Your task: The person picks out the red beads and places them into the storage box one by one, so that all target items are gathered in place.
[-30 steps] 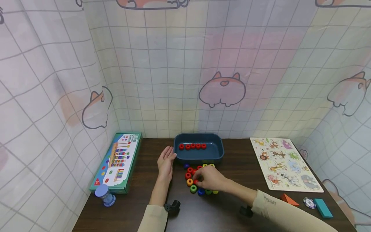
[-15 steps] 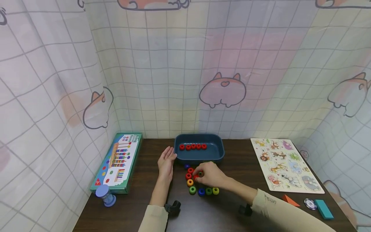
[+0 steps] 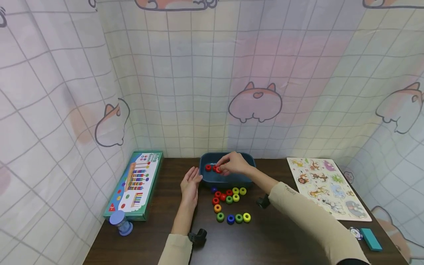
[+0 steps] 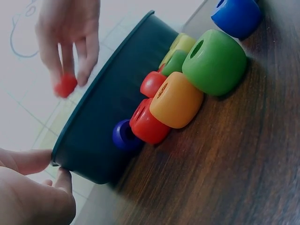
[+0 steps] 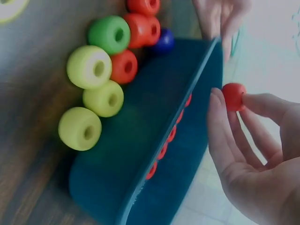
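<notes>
Over the dark blue tray point(image 3: 228, 181), my right hand point(image 3: 234, 163) pinches a red bead point(image 5: 233, 97) between thumb and fingertips. Inside the tray runs a row of red beads point(image 5: 162, 151), partly covered by that hand in the head view. My left hand point(image 3: 190, 187) lies at the tray's left end, fingers mostly straight, touching the rim as the left wrist view shows. In front of the tray are loose beads on the table: a green bead point(image 4: 215, 61), an orange bead point(image 4: 177, 101), a dark blue bead point(image 5: 163, 41), yellow beads point(image 5: 80, 129) and several others.
A ring game box point(image 3: 132, 187) lies at the left, with a blue hourglass point(image 3: 120, 223) before it. To the right are an animal puzzle board point(image 3: 326, 187), a poker chip point(image 3: 356, 233) and a teal block point(image 3: 371, 239). A patterned curtain point(image 3: 198, 73) hangs behind the table.
My right hand has gone from the loose beads up and away to over the tray, carrying a red bead. The left hand stays in place at the tray's end.
</notes>
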A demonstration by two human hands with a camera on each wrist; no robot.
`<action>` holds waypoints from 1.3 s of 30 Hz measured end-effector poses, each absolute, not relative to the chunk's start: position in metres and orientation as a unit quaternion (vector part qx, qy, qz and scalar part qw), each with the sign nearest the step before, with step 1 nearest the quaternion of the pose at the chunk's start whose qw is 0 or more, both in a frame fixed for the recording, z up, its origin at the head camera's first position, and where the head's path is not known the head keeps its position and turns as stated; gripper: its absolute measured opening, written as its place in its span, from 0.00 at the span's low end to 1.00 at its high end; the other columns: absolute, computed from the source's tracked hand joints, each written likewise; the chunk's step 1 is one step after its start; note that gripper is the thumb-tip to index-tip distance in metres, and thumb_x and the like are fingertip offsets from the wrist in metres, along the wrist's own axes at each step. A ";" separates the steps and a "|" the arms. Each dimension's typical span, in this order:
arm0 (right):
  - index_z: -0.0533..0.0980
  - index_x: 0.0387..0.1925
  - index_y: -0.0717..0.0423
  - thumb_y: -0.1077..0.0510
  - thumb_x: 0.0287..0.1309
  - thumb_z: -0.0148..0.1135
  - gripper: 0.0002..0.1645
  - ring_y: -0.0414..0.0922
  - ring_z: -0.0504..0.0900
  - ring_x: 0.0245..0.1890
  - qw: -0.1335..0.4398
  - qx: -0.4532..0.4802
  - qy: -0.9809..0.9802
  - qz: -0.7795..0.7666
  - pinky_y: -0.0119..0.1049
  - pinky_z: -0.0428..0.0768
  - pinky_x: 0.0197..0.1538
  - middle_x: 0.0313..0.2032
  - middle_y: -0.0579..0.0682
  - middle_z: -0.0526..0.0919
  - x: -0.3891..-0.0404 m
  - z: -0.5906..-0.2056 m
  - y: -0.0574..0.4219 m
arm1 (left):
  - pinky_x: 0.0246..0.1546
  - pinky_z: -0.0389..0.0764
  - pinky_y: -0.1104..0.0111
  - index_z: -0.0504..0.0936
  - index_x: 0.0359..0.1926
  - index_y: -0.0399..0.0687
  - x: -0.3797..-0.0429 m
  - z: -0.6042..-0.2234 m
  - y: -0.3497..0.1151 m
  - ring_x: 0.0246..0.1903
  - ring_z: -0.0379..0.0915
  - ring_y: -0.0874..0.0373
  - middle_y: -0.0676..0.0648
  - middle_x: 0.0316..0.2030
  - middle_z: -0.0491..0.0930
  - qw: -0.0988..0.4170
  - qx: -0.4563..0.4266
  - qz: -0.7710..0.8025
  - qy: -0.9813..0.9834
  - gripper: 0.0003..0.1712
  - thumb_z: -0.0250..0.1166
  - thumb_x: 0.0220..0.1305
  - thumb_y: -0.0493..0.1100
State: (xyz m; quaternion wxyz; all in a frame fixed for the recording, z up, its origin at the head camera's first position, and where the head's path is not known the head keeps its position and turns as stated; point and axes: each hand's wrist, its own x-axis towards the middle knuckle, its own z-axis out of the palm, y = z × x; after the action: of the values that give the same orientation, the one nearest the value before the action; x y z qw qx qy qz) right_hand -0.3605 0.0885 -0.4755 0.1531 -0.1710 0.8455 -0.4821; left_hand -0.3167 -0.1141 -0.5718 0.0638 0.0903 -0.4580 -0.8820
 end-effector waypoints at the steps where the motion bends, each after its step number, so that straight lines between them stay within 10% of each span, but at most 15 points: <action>1: 0.83 0.45 0.64 0.64 0.61 0.64 0.12 0.56 0.88 0.35 0.160 -0.168 0.841 -0.488 0.48 0.86 0.40 0.34 0.58 0.88 -0.366 -0.477 0.086 | 0.62 0.72 0.66 0.64 0.69 0.38 -0.317 -0.572 -0.114 0.68 0.62 0.48 0.33 0.68 0.63 0.062 0.091 -0.883 -0.457 0.33 0.58 0.63 0.23; 12: 0.81 0.47 0.68 0.66 0.59 0.65 0.15 0.59 0.86 0.38 0.222 -0.142 0.830 -0.491 0.52 0.84 0.44 0.36 0.62 0.87 -0.403 -0.508 0.052 | 0.61 0.72 0.67 0.65 0.68 0.39 -0.314 -0.571 -0.118 0.67 0.64 0.50 0.33 0.68 0.63 0.067 0.090 -0.886 -0.450 0.33 0.58 0.63 0.23; 30: 0.86 0.40 0.56 0.61 0.57 0.69 0.09 0.43 0.87 0.29 0.117 -0.155 0.888 -0.417 0.35 0.85 0.34 0.33 0.48 0.88 -0.399 -0.523 0.052 | 0.60 0.73 0.68 0.66 0.68 0.40 -0.317 -0.573 -0.112 0.67 0.63 0.49 0.34 0.69 0.63 0.058 0.084 -0.887 -0.451 0.33 0.58 0.62 0.23; 39: 0.85 0.38 0.50 0.60 0.60 0.67 0.05 0.52 0.87 0.34 0.085 -0.224 0.877 -0.417 0.42 0.86 0.37 0.31 0.50 0.88 -0.364 -0.483 0.062 | 0.62 0.72 0.66 0.62 0.70 0.36 -0.317 -0.573 -0.115 0.68 0.62 0.48 0.33 0.69 0.62 0.060 0.083 -0.887 -0.450 0.34 0.58 0.63 0.23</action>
State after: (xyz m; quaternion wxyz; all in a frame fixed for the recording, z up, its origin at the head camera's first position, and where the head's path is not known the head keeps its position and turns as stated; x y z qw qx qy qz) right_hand -0.3642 0.0616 -0.4830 0.0852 -0.2243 0.8765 -0.4173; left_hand -0.3175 -0.1150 -0.5732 0.0598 0.0828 -0.4495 -0.8874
